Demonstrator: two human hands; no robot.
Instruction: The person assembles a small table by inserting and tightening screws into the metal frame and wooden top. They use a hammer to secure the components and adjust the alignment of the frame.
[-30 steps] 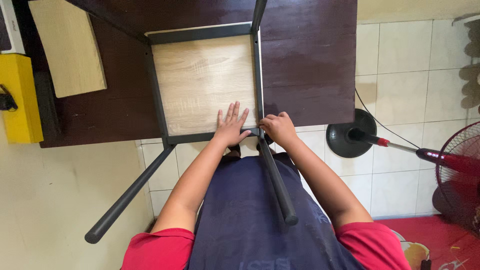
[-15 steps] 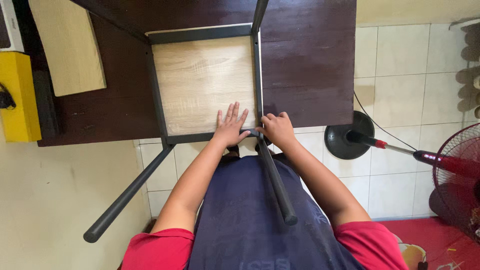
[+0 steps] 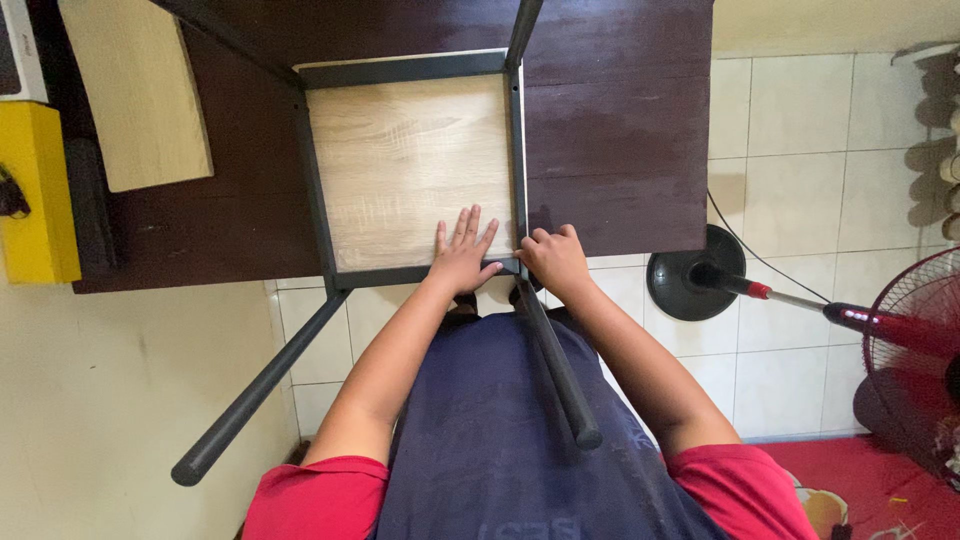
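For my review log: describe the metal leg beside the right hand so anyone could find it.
On the dark brown table lies an upturned stool with a pale wooden seat. From its near right corner, at the right hand, the dark round metal leg runs over the navy apron, shorter-looking than the leftward-splaying one.

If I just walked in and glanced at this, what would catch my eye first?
Most likely the upturned stool in the middle, lying on a dark brown table with its black metal legs pointing toward the camera. The left hand lies flat on the pale wood panel, and the right hand is closed at the frame corner beside it. At the right edge, a red standing fan stands on the white tiled floor.
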